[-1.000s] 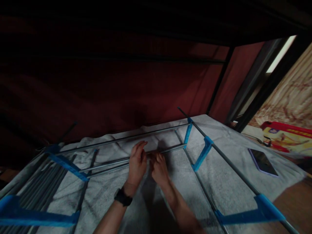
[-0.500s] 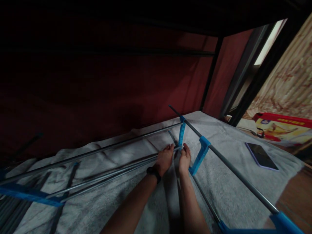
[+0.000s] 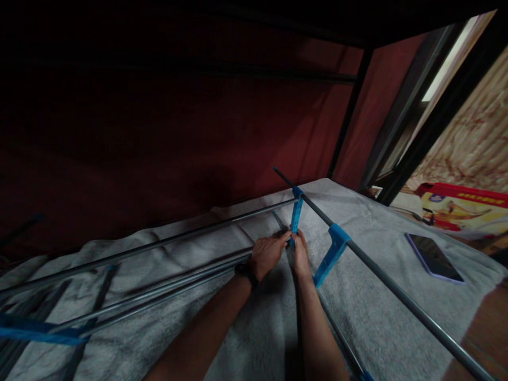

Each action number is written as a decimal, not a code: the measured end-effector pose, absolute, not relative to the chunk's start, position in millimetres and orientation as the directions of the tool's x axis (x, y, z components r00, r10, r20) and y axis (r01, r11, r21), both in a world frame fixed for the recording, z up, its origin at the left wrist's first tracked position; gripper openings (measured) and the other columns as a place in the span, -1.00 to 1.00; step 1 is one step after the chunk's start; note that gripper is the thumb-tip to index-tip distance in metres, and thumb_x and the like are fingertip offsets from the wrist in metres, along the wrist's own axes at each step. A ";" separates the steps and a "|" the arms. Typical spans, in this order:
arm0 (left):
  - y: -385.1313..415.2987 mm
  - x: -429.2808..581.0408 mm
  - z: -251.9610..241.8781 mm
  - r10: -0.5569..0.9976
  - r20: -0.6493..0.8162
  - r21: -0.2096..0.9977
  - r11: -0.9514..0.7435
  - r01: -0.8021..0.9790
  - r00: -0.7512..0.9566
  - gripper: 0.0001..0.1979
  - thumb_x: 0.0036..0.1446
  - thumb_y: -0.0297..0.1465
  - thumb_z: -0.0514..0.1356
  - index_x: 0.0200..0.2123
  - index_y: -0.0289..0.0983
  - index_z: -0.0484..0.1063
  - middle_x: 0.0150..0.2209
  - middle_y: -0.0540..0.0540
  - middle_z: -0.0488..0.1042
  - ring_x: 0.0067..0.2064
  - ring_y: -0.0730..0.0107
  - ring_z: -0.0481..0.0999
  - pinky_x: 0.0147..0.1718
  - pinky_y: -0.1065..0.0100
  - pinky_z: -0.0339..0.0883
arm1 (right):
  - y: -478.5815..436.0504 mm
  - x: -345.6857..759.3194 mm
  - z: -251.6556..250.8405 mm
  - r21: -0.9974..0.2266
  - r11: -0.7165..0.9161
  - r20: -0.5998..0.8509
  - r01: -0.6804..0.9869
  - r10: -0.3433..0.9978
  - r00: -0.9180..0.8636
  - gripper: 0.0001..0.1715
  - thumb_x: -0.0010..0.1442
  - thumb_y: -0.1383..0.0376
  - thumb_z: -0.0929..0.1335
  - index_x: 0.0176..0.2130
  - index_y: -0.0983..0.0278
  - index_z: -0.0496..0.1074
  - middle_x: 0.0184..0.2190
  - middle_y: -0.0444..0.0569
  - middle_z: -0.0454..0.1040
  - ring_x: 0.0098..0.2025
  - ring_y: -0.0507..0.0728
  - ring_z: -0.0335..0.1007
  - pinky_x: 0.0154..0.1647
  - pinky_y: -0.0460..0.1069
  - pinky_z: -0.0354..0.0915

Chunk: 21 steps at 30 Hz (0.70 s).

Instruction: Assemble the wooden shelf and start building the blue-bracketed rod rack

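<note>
A frame of grey metal tubes and blue plastic brackets lies on the blanket. My left hand (image 3: 266, 257), with a dark band on the wrist, is closed around the end of a thin metal tube (image 3: 206, 272); the tip is hidden by my fingers. My right hand (image 3: 300, 255) is closed on the lower end of a blue bracket (image 3: 296, 214) from the right. Both hands' fingertips meet at this bracket. Just right of them, a second blue bracket (image 3: 332, 255) hangs from a long grey tube (image 3: 391, 282).
A grey blanket (image 3: 369, 317) covers the surface. A phone (image 3: 434, 257) lies at the right, near a red and yellow box (image 3: 462, 208). Behind stand a dark red wall hanging (image 3: 222, 143) and a black post (image 3: 351, 114). Another blue bracket (image 3: 39, 329) joins tubes at the left.
My left hand has shifted slightly left and its fingertips now press at the bracket's lower end. My right hand has closed in on the bracket, its fingers no longer raised apart. The view has shifted slightly.
</note>
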State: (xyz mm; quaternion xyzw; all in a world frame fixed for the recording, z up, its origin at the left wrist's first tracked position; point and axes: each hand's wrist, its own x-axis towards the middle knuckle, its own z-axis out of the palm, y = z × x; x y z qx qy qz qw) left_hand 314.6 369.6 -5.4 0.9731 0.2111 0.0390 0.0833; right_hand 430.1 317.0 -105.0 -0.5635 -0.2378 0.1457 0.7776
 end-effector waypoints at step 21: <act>369.2 353.2 -10.4 0.529 0.078 0.240 -0.833 0.499 0.845 -0.59 0.32 -0.12 -0.14 0.05 -0.15 0.30 -0.13 -0.14 0.55 -0.12 0.23 0.54 -0.19 0.29 0.33 | 334.8 439.5 -113.0 -0.863 0.482 0.125 -0.153 0.496 0.859 -0.61 0.12 0.01 0.33 -0.28 0.29 0.41 -0.38 -0.14 0.42 -0.29 0.05 0.33 -0.17 -0.02 0.27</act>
